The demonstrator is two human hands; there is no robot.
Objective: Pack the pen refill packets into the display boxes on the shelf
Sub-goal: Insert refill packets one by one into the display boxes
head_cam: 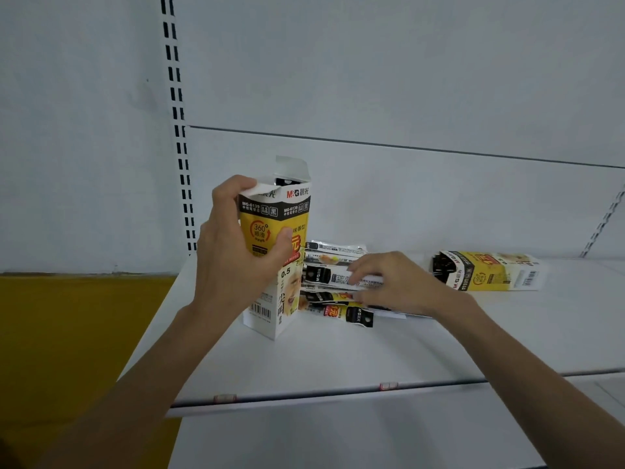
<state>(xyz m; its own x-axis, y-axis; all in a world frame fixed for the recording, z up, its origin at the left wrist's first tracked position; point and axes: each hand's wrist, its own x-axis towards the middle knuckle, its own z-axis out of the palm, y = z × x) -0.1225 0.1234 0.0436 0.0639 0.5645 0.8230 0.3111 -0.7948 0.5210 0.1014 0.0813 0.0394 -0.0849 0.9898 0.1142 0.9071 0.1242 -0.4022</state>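
Currently my left hand (236, 252) grips the upright yellow-and-white cardboard display box (270, 214), which looks partly filled. My right hand (395, 282) rests, fingers extended, on the loose black-and-yellow refill packets (334, 313) at its three o'clock, not yet packed. A second box (490, 270), apparently full, lies farther toward three o'clock.

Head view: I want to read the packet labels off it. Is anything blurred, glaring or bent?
Head view: soft, even light, no glare; the upright box held in the left hand reads sharply; the right hand and the packets under it are motion-smeared; the lying box is soft; the wide lens bows the slotted rail.
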